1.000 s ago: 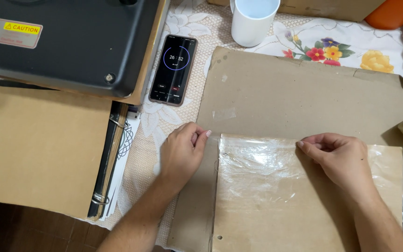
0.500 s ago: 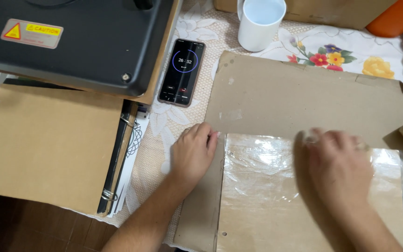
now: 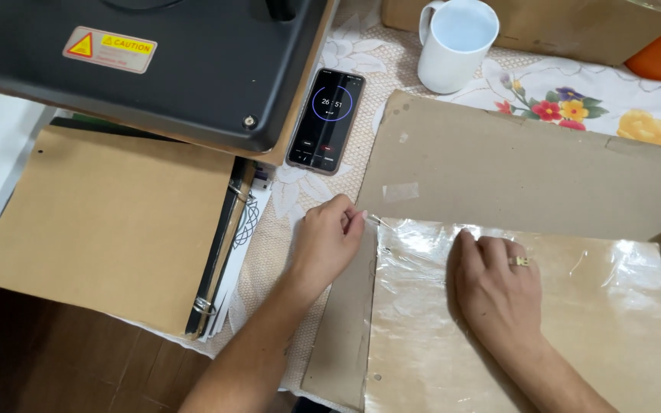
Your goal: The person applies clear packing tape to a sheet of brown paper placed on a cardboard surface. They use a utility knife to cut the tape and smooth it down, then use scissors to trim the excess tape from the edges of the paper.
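Two hands on this one: we've got the big cardboard sheet (image 3: 529, 172) lying across the tabletop, clear film (image 3: 422, 306) spread over a smaller board on it. Our right hand (image 3: 499, 287) lies flat and open, palm down on the film. Left hand (image 3: 330, 241) pinches its top-left corner.

Left hand (image 3: 330, 241) pinches with fingertips curled; right hand (image 3: 499, 287) lies flat, palm down, fingers together.
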